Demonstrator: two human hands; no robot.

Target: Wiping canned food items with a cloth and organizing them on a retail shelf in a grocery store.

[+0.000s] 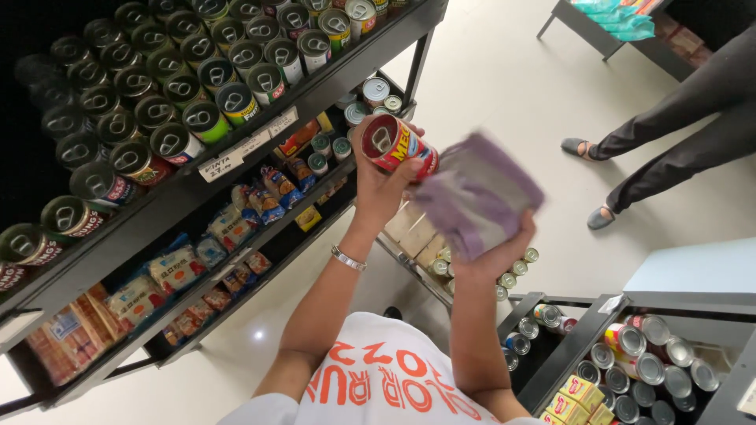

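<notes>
My left hand (376, 182) is closed around a red tin can (398, 145) with a silver pull-ring lid, held up in front of the dark shelf unit (236, 169). My right hand (494, 250) grips a purple and grey cloth (476, 194), blurred from motion, pressed against the can's right side. A thin bracelet (348, 259) circles my left wrist. Below the hands shows my white shirt with orange print (386, 378).
The top shelf holds several rows of cans (181, 86); lower shelves carry packets (177, 267) and small tins. A second rack with cans (638, 366) stands lower right. Another person's legs in dark trousers (685, 134) stand on the white floor at right.
</notes>
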